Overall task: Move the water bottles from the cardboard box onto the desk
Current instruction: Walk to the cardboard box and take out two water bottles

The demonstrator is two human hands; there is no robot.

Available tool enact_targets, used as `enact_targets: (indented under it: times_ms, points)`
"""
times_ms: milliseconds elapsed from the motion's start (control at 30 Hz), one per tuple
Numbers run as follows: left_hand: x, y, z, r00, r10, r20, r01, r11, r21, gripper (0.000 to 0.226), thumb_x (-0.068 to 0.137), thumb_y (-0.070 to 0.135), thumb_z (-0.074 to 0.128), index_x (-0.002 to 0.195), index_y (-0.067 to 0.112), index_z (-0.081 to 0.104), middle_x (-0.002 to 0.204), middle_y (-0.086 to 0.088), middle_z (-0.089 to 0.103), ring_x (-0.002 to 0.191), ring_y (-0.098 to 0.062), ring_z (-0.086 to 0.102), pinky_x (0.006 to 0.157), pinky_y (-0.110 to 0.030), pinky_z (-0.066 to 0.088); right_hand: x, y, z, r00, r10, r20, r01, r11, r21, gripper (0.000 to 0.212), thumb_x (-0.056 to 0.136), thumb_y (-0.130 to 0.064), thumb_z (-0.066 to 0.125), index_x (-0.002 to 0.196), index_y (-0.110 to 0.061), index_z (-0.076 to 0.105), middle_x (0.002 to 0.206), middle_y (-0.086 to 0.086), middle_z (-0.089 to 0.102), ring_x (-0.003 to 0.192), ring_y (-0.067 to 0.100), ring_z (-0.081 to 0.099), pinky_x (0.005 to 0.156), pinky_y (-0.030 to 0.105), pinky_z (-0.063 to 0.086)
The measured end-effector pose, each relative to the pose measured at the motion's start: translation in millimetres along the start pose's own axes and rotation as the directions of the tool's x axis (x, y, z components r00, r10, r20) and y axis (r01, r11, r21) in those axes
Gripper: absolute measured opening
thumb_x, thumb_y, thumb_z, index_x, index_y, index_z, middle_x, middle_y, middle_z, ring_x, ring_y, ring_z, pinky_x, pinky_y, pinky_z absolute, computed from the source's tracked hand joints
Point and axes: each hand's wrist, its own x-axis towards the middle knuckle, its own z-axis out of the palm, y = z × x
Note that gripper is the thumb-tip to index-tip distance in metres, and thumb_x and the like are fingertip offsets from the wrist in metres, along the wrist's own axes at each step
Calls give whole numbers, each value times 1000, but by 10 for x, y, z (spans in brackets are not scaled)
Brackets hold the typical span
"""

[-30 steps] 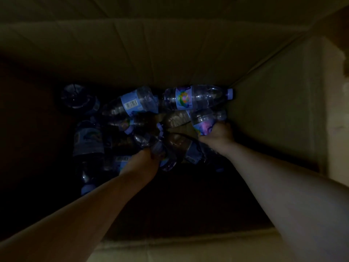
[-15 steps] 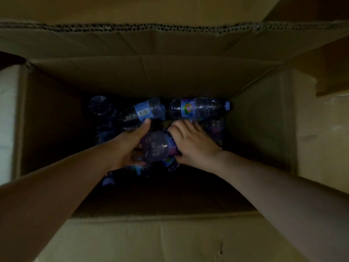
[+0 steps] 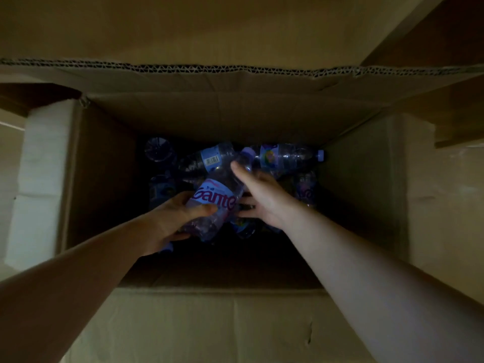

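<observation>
Cardboard box (image 3: 99,179) fills centre of frame, flaps open, interior dark. Water bottles lie loose on box bottom, mid-frame. Left hand (image 3: 172,218) grips lower body of one clear bottle (image 3: 217,200) w/ blue label and pink lettering; thumb across its front, fingers curled beneath. Bottle tilted, its far end pointing to upper right of frame, raised above the pile. Right hand (image 3: 259,197) lies along the bottle's right side, fingers straight, index on the upper part. Barcode-label bottle (image 3: 209,159) and capped bottle (image 3: 290,155) lie along far wall, approx. end to end. Further bottles underneath, too dim to count.
</observation>
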Motion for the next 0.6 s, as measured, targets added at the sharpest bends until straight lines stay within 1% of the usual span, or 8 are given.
enact_targets:
  times_ms: [67, 133, 233, 267, 400, 467, 533, 600]
  points:
    - [5, -11, -2, 1000, 20, 1, -20, 995, 96, 77, 51, 37, 87, 119, 29, 52, 113, 0, 66, 108, -21, 62, 102, -47, 44, 39, 61, 102, 1000, -16, -6, 16, 999, 44, 33, 83, -41, 72, 110, -30, 57, 108, 2, 68, 89, 16, 66, 59, 31, 56]
    - [68, 2, 4, 999, 33, 5, -33, 978, 208, 69, 64, 27, 86, 122, 24, 50, 112, -2, 66, 105, -21, 63, 99, -46, 47, 74, 113, 160, 999, -47, -26, 49, 996, 81, 30, 84, -30, 73, 107, -31, 55, 106, 0, 67, 86, 14, 65, 57, 29, 54]
    - [205, 34, 98, 989, 95, 111, -130, 920, 371, 53, 72, 17, 81, 121, 13, 59, 111, -6, 69, 105, -19, 64, 100, -40, 49, 139, 187, 204, 990, -138, -15, 137, 989, -52, 58, 78, -23, 79, 126, -23, 46, 114, 1, 62, 99, 17, 63, 78, 36, 56]
    - [274, 10, 149, 987, 139, 85, -161, 912, 378, 54, 73, 17, 80, 122, 12, 59, 113, -6, 68, 107, -19, 63, 99, -39, 49, 160, 212, 216, 985, -172, 1, 171, 979, -112, 62, 77, -22, 80, 127, -21, 43, 114, -1, 61, 104, 18, 61, 85, 38, 55]
    - [468, -78, 288, 965, 161, -209, -122, 975, 186, 85, 64, 24, 87, 130, 5, 38, 114, -5, 59, 102, -20, 59, 83, -34, 51, 307, 239, 172, 985, -170, 13, 170, 981, -89, 46, 83, -33, 74, 121, -25, 50, 116, 1, 64, 107, 22, 63, 89, 41, 54]
    - [574, -104, 321, 971, 157, -178, -135, 982, 133, 85, 58, 29, 89, 126, 3, 45, 111, -9, 63, 98, -24, 64, 78, -34, 54, 441, 241, 91, 988, -120, -94, 118, 993, -22, 32, 87, -41, 68, 110, -21, 59, 114, 5, 65, 104, 23, 63, 93, 46, 52]
    - [677, -118, 355, 972, 182, -147, -172, 982, 78, 72, 61, 26, 87, 122, 6, 54, 106, -11, 67, 96, -27, 67, 73, -31, 56, 649, 194, -51, 964, -30, -263, 78, 981, 176, 17, 90, -38, 65, 93, -22, 60, 97, 2, 64, 85, 17, 61, 79, 38, 55]
    - [774, -133, 378, 974, 175, -142, -170, 984, 51, 68, 69, 19, 82, 128, 9, 50, 111, -11, 66, 97, -26, 67, 76, -34, 56, 853, 56, -222, 924, 101, -368, 61, 913, 404, 21, 88, -39, 66, 95, -21, 58, 98, 4, 58, 81, 18, 56, 65, 36, 51]
